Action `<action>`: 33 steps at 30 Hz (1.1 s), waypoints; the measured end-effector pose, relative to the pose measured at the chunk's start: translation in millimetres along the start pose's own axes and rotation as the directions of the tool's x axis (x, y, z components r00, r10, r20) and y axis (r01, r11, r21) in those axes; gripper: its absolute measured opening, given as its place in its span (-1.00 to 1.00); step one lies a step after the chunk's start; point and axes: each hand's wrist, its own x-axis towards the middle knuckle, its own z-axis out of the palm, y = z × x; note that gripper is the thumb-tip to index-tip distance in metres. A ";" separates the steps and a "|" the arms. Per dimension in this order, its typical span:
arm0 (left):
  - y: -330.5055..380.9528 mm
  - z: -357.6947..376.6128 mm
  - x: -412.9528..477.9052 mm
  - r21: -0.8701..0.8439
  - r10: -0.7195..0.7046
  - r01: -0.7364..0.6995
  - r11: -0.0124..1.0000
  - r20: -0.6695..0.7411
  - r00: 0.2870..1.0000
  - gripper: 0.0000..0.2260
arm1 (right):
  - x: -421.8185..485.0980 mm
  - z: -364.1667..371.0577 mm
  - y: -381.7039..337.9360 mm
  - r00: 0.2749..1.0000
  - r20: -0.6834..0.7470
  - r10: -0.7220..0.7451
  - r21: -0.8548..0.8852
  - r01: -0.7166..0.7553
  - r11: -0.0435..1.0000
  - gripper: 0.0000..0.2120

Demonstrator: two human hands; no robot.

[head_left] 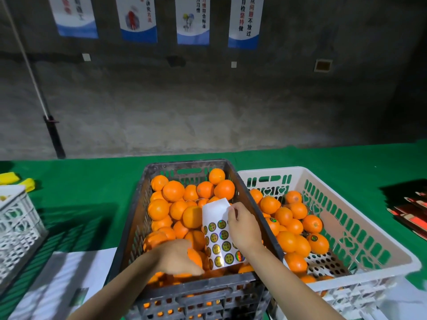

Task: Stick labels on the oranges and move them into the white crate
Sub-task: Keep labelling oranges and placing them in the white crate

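Left hand (178,257): nearest the camera in the head view, reaching into the near end of the dark crate (189,285); its fingers curl down over one orange (195,257), probably to steady it for a label.
Right hand (242,225): thumb and fingers pinch the right edge of the label sheet (219,234). I cannot tell whether it is peeling a sticker or only holding the sheet.
Label sheet: smooth white backing paper, blank in its upper part, with rows of round, shiny gold-and-green stickers lower down. It stands tilted over the fruit, which keeps it close to the held orange.
Unlabelled oranges (173,191): round, glossy and dimpled, heaped in the dark crate. This looks like the supply pile.
Dark crate: grey, scuffed plastic with slotted walls, set squarely in front of the person.
White crate (272,171): perforated plastic with slot and heart cut-outs, touching the dark crate's right side, so the transfer is short.
Labelled oranges (317,242): several lie in the white crate, some showing round stickers. Part of its floor is bare, so I judge the task partway done.
Tabletop (92,181): covered in green felt-like cloth.
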 end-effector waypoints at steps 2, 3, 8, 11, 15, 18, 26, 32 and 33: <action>2.6 -6.3 -5.1 -0.249 -0.008 -0.066 0.966 -0.287 0.958 -0.22 | 0.7 0.1 0.9 1.000 -0.004 0.011 0.016 -0.011 1.000 -0.75; 5.4 -9.7 -6.4 -0.309 -0.040 -0.108 0.945 -0.435 0.900 -0.27 | 0.8 0.3 0.7 1.000 0.005 0.014 0.020 -0.014 1.000 -0.76; 15.8 -13.0 -6.2 -0.419 -0.099 -0.294 0.859 -0.699 0.708 -0.29 | -3.3 -1.0 -1.8 0.981 0.185 -0.062 0.128 0.038 0.991 -0.82; 16.7 -13.5 -6.1 -0.431 -0.035 -0.407 0.805 -0.720 0.693 -0.21 | -9.5 -0.1 -8.4 0.931 0.326 -0.165 0.224 0.094 0.970 -0.74; 21.2 -10.1 -9.8 -0.232 0.096 -0.399 0.887 -0.752 0.653 -0.05 | -11.7 -0.9 -22.4 0.902 0.423 -0.080 0.321 -0.067 0.945 -0.68; 27.9 -4.9 -10.9 0.023 0.274 -0.381 0.924 -0.734 0.621 -0.02 | -14.5 -3.4 -26.5 0.870 0.481 -0.109 0.395 -0.104 0.913 -0.54; 28.2 -3.3 -8.9 0.235 0.464 -0.434 0.870 -0.690 0.556 -0.05 | -18.4 -4.2 -29.8 0.764 0.626 -0.155 0.437 -0.179 0.881 -0.31; 23.7 -4.5 -11.1 0.062 0.469 -0.622 0.781 -0.715 0.519 0.06 | -19.4 -4.4 -31.2 0.793 0.579 -0.189 0.499 -0.161 0.851 -0.52; 23.9 -4.2 -9.7 0.014 0.438 -0.623 0.782 -0.723 0.534 0.07 | -19.4 -6.1 -30.9 0.822 0.543 -0.169 0.487 -0.145 0.861 -0.58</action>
